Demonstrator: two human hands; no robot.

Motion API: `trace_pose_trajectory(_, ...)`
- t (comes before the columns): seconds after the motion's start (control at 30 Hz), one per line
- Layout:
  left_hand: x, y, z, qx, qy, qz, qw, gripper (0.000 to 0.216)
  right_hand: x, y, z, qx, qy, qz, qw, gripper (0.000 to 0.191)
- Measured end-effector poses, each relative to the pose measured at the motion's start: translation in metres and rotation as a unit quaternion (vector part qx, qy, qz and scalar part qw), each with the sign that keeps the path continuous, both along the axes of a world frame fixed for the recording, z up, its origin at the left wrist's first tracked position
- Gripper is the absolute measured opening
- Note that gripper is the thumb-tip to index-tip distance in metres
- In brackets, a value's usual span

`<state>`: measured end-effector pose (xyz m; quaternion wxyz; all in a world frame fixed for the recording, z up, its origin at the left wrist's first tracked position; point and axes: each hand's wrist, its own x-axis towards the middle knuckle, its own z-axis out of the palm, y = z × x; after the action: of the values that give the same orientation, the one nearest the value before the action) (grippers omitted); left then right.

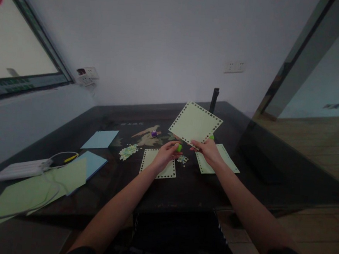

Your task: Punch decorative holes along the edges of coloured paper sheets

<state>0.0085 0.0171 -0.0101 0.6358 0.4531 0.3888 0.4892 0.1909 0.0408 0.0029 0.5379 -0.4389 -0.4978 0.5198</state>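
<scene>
Head view: the right hand (210, 150) is closed in a pinch on a pale sheet (195, 123), thumb on top, at the corner nearest the person. The sheet is lifted off the desk (182, 197) and turned like a diamond, one corner pointing toward the wall, the opposite one back to the hand, the others to left and right. Dark holes line its edges; its sides look close in length, so I cannot tell which way a long axis would run. The left hand (165, 155), fingers curled, holds a green punch (179, 148) at its fingertips; the facing of the punch is too small to read.

Under the left hand lies a holed sheet (166, 171), its near edge running roughly left to right. Under the right forearm lies another (228, 161), slanted, with holes along its border. Between them sits a small pile of chips (182, 159); a larger heap (128, 151) is farther left. Beyond are a purple punch (154, 133) and an upright black post (214, 100). Leftmost lie blue sheets (95, 163), a green sheet (42, 186) and a white power strip (23, 169).
</scene>
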Motion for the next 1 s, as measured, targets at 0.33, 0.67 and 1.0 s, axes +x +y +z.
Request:
trace_pose_trajectory(0.33, -0.001, -0.005, 0.004, 0.006, 0.023, 0.016, 1.0, 0.037, 0.002, 0.004, -0.009, 0.045, -0.047, -0.026, 0.998, 0.041)
trace_pose_trajectory(0.67, 0.001, -0.006, 0.005, 0.029, -0.004, 0.013, 0.999, 0.035, 0.0, 0.007, -0.016, 0.065, -0.035, -0.023, 0.997, 0.037)
trace_pose_trajectory(1.0, -0.002, -0.004, 0.006, 0.023, -0.026, 0.015, 0.999, 0.034, 0.002, 0.008, -0.016, 0.072, -0.064, -0.026, 0.995, 0.036)
